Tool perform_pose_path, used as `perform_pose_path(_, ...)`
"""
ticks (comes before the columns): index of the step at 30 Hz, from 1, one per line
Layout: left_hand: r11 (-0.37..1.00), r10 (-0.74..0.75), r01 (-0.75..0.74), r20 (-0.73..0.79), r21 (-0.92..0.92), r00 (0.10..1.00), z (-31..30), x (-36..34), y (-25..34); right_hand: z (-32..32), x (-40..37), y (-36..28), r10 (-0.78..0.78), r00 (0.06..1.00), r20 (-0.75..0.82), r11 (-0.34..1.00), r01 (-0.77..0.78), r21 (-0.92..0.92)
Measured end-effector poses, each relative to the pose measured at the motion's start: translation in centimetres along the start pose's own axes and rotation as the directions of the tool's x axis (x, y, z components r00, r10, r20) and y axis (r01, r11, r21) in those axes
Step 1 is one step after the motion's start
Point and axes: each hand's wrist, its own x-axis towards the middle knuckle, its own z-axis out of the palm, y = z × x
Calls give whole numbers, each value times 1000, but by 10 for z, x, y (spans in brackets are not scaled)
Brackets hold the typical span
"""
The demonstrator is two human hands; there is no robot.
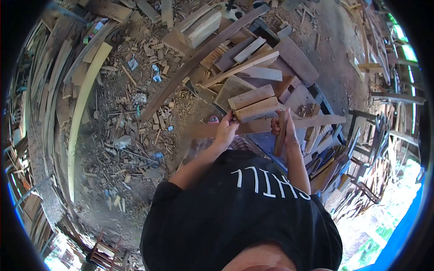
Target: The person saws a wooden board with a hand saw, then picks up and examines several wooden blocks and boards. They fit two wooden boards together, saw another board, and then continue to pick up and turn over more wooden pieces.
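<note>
Two short wood blocks lie side by side in front of my body, a smooth upper block (251,97) and a rougher lower block (257,110). My left hand (227,129) has its fingers closed on the left end of the lower block. At the other end, my right hand (288,131) is wrapped round a narrow upright wood piece (280,134), close to the lower block's right end. A long flat board (316,121) runs crosswise beneath the hands. Where the fingertips go behind the wood, they are hidden.
Loose planks and offcuts, among them a pale strip (253,67) and a dark wide board (296,61), pile up ahead. A long dark beam (194,63) slants to the left. Wood scraps litter the ground (131,104). More planks (330,167) stack at right.
</note>
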Motion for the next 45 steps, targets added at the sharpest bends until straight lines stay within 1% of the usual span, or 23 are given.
perform_pose_path(1, 1000, 0, 0, -12, -9, 1000, 1, 1, 2, 0, 2, 1, 23, 1000, -18, 1000, -23, 5)
perform_pose_path(3, 990, -117, 118, 10, -77, 993, 1, 4, 4, 1, 5, 3, 50, 998, -34, 999, -50, 6)
perform_pose_path(7, 984, -154, 151, -21, -94, 988, 3, 5, 12, 0, 6, 6, 66, 998, 2, 998, -66, -22)
perform_pose_path(9, 971, -225, 224, -7, -85, 974, 2, 6, 18, 1, 7, 6, 67, 998, -2, 997, -67, -44)
perform_pose_path(10, 971, -227, 226, -3, -85, 974, 1, 8, 17, 1, 7, 7, 86, 995, 48, 994, -82, -71)
perform_pose_path(11, 963, -266, 266, 19, -51, 964, 0, 10, 17, 1, 8, 7, 106, 990, 98, 990, -96, -99)
perform_pose_path(15, 927, -374, 375, 67, 1, 925, -5, 17, 25, -5, 11, 9, 166, 982, 91, 985, -160, -69)
perform_pose_path(16, 927, -375, 376, 74, 8, 924, -6, 18, 26, -7, 12, 10, 196, 977, 89, 979, -189, -80)
perform_pose_path(18, 906, -420, 414, 83, 82, 903, -8, 20, 29, -6, 10, 8, 219, 972, 83, 974, -212, -83)
perform_pose_path(21, 911, -412, 409, 57, 50, 909, -5, 18, 32, -2, 8, 8, 218, 975, 39, 972, -214, -94)
perform_pose_path(23, 915, -401, 398, 49, 64, 915, -6, 18, 28, -4, 8, 9, 215, 972, 89, 969, -201, -146)
perform_pose_path(24, 921, -387, 384, 33, 68, 922, -6, 18, 26, -3, 8, 9, 206, 975, 84, 972, -193, -135)
perform_pose_path(26, 919, -393, 391, 33, 59, 919, -7, 18, 22, -2, 8, 9, 195, 979, 63, 964, -179, -196)
perform_pose_path(30, 901, -429, 427, 11, 74, 903, -8, 21, 21, -5, 7, 10, 163, 981, 106, 973, -142, -180)
perform_pose_path(32, 899, -434, 430, 38, 82, 900, -10, 21, 25, -5, 7, 12, 207, 978, 27, 965, -200, -172)
perform_pose_path(33, 900, -434, 429, 60, 76, 899, -11, 20, 27, -6, 8, 15, 204, 979, 27, 967, -197, -159)
perform_pose_path(37, 896, -440, 432, 83, 103, 894, -18, 16, 24, 3, 2, 17, 110, 991, -82, 977, -123, -174)
perform_pose_path(39, 944, -320, 326, -89, 52, 943, -18, 7, 24, 5, -9, 10, 55, 990, -130, 983, -77, -169)
perform_pose_path(40, 943, -320, 325, -76, 71, 944, -19, 6, 24, 2, -13, 7, 39, 996, -82, 982, -53, -180)
perform_pose_path(41, 970, -207, 220, -122, 103, 971, -21, 6, 23, -1, -16, 3, 22, 999, -34, 981, -28, -191)
perform_pose_path(42, 984, -89, 113, -165, 140, 982, -20, 7, 27, -6, -19, 0, 11, 999, -38, 985, -17, -173)
perform_pose_path(43, 981, -89, 113, -152, 158, 984, -19, 6, 30, -10, -22, -2, 9, 1000, -25, 990, -13, -139)
perform_pose_path(45, 952, 57, 7, -198, 307, 979, -10, 2, 50, -21, -26, -7, 8, 1000, -5, 996, -8, -84)
